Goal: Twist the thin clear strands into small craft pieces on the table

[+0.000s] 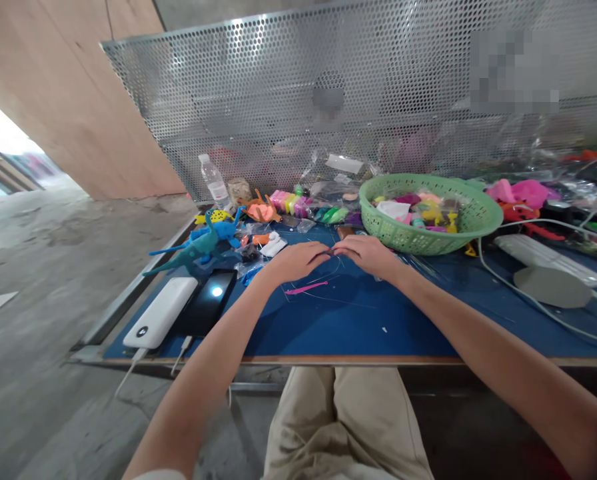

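Note:
My left hand (303, 261) and my right hand (362, 255) meet fingertip to fingertip above the blue tabletop (348, 327). Both are closed in a pinch around a small dark piece that is mostly hidden by the fingers. Just below my left hand lies a thin pink strip (306, 288) with a small loop at one end. Fine pale threads are scattered around it. A brown item (345, 231) sits right behind my right hand, and a white crumpled piece (273, 245) rests to the left of my left hand.
A green basket (423, 241) of colourful pieces stands behind my right hand. Toy dinosaurs (203, 243), a white power bank (161, 313) and a black phone (206, 307) are on the left. A water bottle (213, 180) stands at the back. White cables (518, 300) curl on the right.

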`<state>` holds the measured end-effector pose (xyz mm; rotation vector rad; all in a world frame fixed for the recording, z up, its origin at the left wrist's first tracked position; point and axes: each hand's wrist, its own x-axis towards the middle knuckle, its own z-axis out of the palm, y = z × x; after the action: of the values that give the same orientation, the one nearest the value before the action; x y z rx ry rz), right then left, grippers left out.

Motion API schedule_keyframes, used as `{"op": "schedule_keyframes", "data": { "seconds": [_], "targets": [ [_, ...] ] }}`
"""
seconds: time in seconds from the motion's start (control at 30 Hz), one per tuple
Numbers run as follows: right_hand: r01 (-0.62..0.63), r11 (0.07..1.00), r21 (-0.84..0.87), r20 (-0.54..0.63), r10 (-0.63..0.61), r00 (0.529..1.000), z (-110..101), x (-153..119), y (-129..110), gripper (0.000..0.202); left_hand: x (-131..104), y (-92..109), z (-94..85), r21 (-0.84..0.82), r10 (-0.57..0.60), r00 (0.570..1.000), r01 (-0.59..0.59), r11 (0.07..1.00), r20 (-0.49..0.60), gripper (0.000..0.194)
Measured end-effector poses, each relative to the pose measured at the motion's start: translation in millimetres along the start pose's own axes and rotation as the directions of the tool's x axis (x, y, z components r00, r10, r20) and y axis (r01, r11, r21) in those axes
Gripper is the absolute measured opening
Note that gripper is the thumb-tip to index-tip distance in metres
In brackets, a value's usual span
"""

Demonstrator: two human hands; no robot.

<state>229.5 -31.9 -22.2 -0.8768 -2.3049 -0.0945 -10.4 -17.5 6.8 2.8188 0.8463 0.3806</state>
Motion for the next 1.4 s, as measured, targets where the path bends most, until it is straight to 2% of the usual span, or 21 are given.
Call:
{"op": "schedule_keyframes", "data": {
  "seconds": [0.2, 0.33, 0.43, 0.53, 0.67, 0.73, 0.8, 0.87, 0.97, 1.13, 1.2, 1.3, 1.4],
  "targets": [
    [-0.194, 0.955, 0.223, -0.077, 0.216, 0.973, -1.5, 1.8, -6.9, 0.025, 0.9, 1.9, -4.6, -0.045, -0.005, 1.0, 0.005, 0.999, -0.006, 0.04],
    [-0.211, 0.944, 0.253, -0.082, 0.239, 0.968, -3.3, 1.9, -9.0, 0.027, 0.0, 8.3, -9.0, -0.083, -0.056, 0.998, 0.057, 0.995, 0.014, 0.043],
    [-0.229, 0.937, 0.264, -0.078, 0.257, 0.963, -4.3, 2.1, -11.3, 0.023, 0.2, 9.2, -9.5, -0.101, -0.062, 0.998, 0.063, 0.993, 0.016, 0.038],
    [-0.165, 0.962, 0.217, -0.07, 0.184, 0.981, -5.1, 1.3, -13.0, 0.031, -0.7, 7.8, -10.4, -0.223, -0.064, 0.997, 0.071, 0.972, 0.04, 0.036],
    [0.008, 0.997, 0.074, -0.017, -0.007, 1.0, -4.5, 0.1, -13.6, 0.03, -3.8, 5.5, -14.5, -0.554, -0.056, 0.967, 0.189, 0.811, 0.248, 0.044],
    [0.04, 0.997, 0.06, -0.019, -0.039, 0.999, -3.5, -0.3, -14.1, 0.029, -5.1, 4.1, -16.6, -0.623, -0.034, 0.94, 0.252, 0.74, 0.34, 0.045],
    [0.024, 0.996, 0.08, -0.036, -0.021, 0.999, -2.6, -0.7, -14.9, 0.029, -5.9, 3.1, -17.8, -0.641, -0.024, 0.926, 0.28, 0.715, 0.378, 0.045],
    [-0.031, 0.99, 0.141, -0.032, 0.036, 0.999, -2.3, -1.3, -15.6, 0.028, -6.1, 3.1, -17.9, -0.638, -0.022, 0.933, 0.262, 0.724, 0.359, 0.045],
    [-0.102, 0.964, 0.247, -0.002, 0.106, 0.994, -2.0, -1.8, -14.6, 0.029, -6.0, 4.5, -16.4, -0.591, -0.032, 0.967, 0.18, 0.787, 0.252, 0.04],
    [-0.137, 0.95, 0.28, 0.017, 0.138, 0.99, 0.1, -1.9, -8.4, 0.03, -4.4, 3.2, -13.2, -0.261, -0.062, 0.997, 0.07, 0.963, 0.039, 0.029],
    [-0.179, 0.938, 0.296, 0.029, 0.179, 0.983, 1.0, -1.7, -7.4, 0.028, -3.2, 0.4, -12.0, -0.171, -0.048, 0.998, 0.053, 0.984, 0.034, 0.028],
    [-0.244, 0.908, 0.34, 0.02, 0.252, 0.967, 3.7, -1.4, -8.3, 0.026, -1.1, -3.5, -8.6, -0.137, -0.037, 0.997, 0.045, 0.99, 0.062, 0.029],
    [-0.272, 0.886, 0.376, -0.038, 0.308, 0.951, 8.7, -1.6, -9.4, 0.026, 1.7, -3.2, -2.0, -0.048, -0.018, 1.0, 0.018, 0.999, 0.012, 0.03]
  ]
}}
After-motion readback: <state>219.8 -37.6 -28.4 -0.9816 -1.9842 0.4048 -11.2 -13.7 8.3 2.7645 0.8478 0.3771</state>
